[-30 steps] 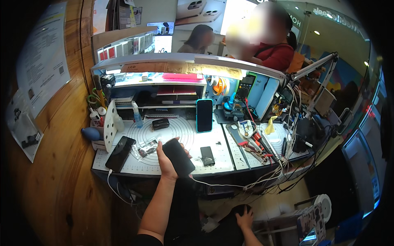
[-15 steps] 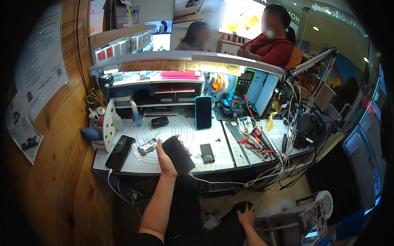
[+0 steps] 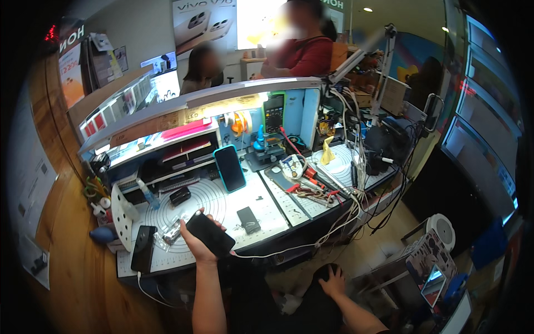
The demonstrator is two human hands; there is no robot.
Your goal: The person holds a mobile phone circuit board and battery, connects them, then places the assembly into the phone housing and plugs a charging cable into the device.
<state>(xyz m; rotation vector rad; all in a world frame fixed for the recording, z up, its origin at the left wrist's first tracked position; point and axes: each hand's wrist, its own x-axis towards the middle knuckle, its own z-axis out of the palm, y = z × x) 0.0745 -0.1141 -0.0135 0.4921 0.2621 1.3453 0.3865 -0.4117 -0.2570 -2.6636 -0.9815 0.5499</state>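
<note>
In my left hand (image 3: 199, 246) is a black smartphone (image 3: 212, 232), its dark screen facing up, above the front edge of the bench mat (image 3: 253, 232). A white charging cable (image 3: 278, 256) reaches its lower end from the right. My right hand (image 3: 333, 281) rests on my knee with the fingers spread, holding nothing. Another dark phone (image 3: 143, 249) lies at the mat's left, plugged into a white cable. Beside it is a clear plastic bag (image 3: 168, 236) of small parts. Right of the held phone lies a small dark rectangular block (image 3: 248, 220). A phone in a turquoise case (image 3: 229, 168) stands upright behind.
A multimeter (image 3: 273, 113) leans at the back near an orange spool (image 3: 239, 123). Tools and tangled cables (image 3: 317, 192) crowd the right side. A perforated white holder (image 3: 120, 217) stands at left. Beyond the partition are a person in red (image 3: 306, 57) and another person (image 3: 200, 69).
The view has swung to the right and tilted, so the bench appears shifted left and slanted. My left hand still holds the phone; my right hand stays on my knee.
</note>
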